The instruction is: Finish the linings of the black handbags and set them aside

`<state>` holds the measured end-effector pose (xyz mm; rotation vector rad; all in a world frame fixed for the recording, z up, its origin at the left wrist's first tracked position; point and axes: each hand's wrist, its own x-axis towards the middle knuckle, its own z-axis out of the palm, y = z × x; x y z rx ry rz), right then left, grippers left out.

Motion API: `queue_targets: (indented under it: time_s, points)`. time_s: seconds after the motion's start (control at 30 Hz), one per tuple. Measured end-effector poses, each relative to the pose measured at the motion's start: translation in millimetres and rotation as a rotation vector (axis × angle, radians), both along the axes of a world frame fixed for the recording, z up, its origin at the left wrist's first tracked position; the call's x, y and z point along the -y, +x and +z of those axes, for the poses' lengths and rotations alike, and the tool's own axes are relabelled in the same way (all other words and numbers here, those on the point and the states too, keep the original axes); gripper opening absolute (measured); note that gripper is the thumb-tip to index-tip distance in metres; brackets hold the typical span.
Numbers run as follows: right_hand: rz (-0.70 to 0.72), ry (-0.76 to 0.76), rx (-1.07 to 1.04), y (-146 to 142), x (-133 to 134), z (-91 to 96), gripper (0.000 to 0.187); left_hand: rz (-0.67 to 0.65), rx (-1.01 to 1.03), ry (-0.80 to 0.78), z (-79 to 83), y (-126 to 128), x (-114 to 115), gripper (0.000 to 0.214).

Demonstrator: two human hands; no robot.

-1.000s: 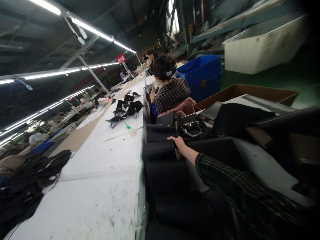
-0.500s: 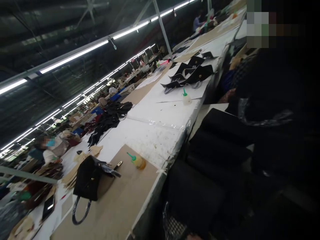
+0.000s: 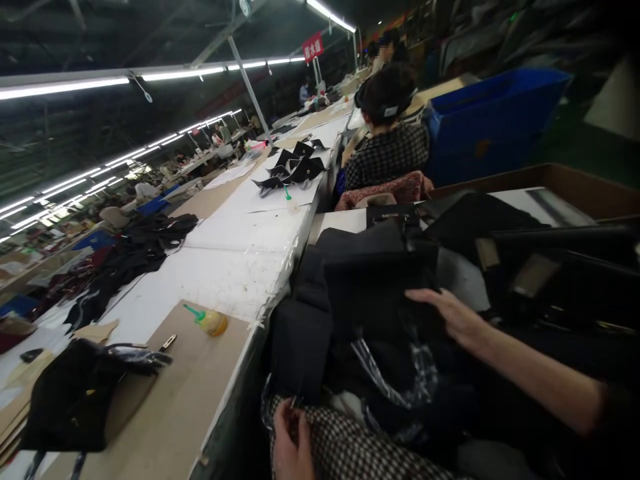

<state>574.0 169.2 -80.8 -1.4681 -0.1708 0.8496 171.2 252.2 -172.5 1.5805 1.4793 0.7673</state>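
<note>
My right hand (image 3: 457, 323) reaches in from the right over a black bag piece (image 3: 367, 287), its fingers stretched out and touching the dark material. Below it hangs a bag handle (image 3: 395, 383) wrapped in clear plastic. My left hand (image 3: 293, 437) is low in the view, fingers curled in a pinch beside a black panel (image 3: 300, 347); what lies between the fingertips is too dark to make out. Checked cloth (image 3: 345, 433) shows next to that hand. On the table to the left stands a black handbag (image 3: 70, 400) with plastic-wrapped handles.
A glue bottle (image 3: 209, 321) with green nozzle lies on brown board (image 3: 170, 387); another bottle (image 3: 290, 200) stands farther along the white table (image 3: 235, 267). Black bag parts (image 3: 295, 163) lie beyond. A co-worker (image 3: 387, 133) sits ahead, beside a blue bin (image 3: 490, 120).
The view has swung right, so the table and handbag sit farther left. Both my hands now show over the black pieces, and the co-worker and blue bin have come into view.
</note>
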Motion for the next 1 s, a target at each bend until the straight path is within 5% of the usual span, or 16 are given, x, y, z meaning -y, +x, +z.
queue_targets:
  time_s: [0.17, 0.37, 0.67, 0.87, 1.0]
  points:
    - [0.023, -0.039, -0.159, -48.7, 0.0, -43.9, 0.021, -0.308, -0.421, 0.252, 31.1, 5.9, -25.0, 0.04]
    - [-0.062, 0.059, -0.156, -24.5, 14.6, -34.8, 0.026, -0.355, -0.738, 0.39, 12.0, 31.9, -24.6, 0.075]
    - [-0.002, 0.146, -0.25, -8.9, 33.0, -32.8, 0.025, -0.471, -0.823, 0.419, 8.2, 15.3, -26.2, 0.061]
    - [0.041, 0.25, -0.287, -35.4, 20.7, -19.6, 0.021, -0.406, -0.48, 0.317, 25.6, 30.1, -32.1, 0.043]
    - [0.079, 0.277, -0.286, -61.0, -4.2, -19.3, 0.025, -0.378, -0.458, 0.328, 34.1, 52.0, -20.0, 0.045]
